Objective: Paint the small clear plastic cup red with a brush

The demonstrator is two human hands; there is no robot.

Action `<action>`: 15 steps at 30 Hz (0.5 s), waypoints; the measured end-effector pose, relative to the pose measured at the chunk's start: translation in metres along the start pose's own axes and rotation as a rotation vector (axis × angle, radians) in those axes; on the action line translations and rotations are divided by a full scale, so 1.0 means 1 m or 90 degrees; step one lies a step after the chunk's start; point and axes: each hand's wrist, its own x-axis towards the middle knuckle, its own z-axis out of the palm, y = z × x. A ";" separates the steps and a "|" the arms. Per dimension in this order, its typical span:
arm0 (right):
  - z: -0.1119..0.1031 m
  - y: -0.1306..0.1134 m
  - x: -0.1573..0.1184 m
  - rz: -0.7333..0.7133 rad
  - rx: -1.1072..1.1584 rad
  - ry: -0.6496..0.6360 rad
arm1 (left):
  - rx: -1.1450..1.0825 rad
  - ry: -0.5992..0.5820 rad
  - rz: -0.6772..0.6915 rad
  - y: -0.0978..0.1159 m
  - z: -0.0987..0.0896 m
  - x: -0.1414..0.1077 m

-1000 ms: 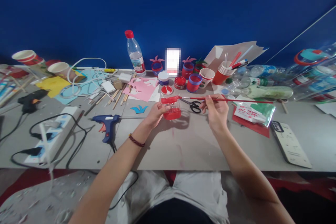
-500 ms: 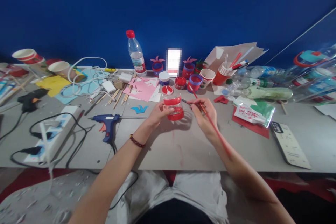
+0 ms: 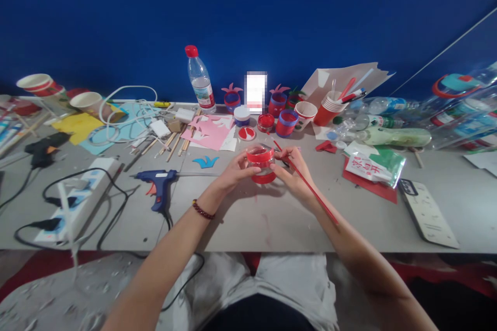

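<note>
My left hand is closed around the left side of a clear plastic cup, likely a cut bottle piece, with red painted bands at its top and bottom. In my right hand is a thin red paintbrush, slanting back over the forearm. A dark thin tip also shows by those fingers. The right thumb and fingertips touch the cup's right side. Just beyond the cup lie a lid with red paint and an open jar of red paint. Beside them stands a purple-and-red painted cup.
A blue glue gun and a blue paper cutout lie left of my hands. Further left is a power strip with cables. A water bottle stands at the back. A phone lies at right, near plastic bottles.
My right hand has moved left to the cup and now touches its side, still with the paintbrush. The cup has shifted slightly right and nearer, uncovering the paint lid behind it.
</note>
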 end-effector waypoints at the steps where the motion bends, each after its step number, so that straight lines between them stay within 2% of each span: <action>1: 0.000 0.000 0.000 0.001 -0.002 0.004 | -0.002 0.001 -0.001 -0.001 0.000 0.000; 6: 0.002 -0.002 -0.002 -0.020 -0.034 0.041 | -0.022 -0.003 -0.017 -0.007 -0.001 0.002; 11: 0.004 -0.003 -0.005 -0.032 -0.111 0.120 | -0.011 0.052 0.019 -0.009 -0.002 0.005; 15: 0.005 -0.006 -0.007 -0.047 -0.096 0.122 | -0.012 0.076 0.031 -0.007 -0.001 0.006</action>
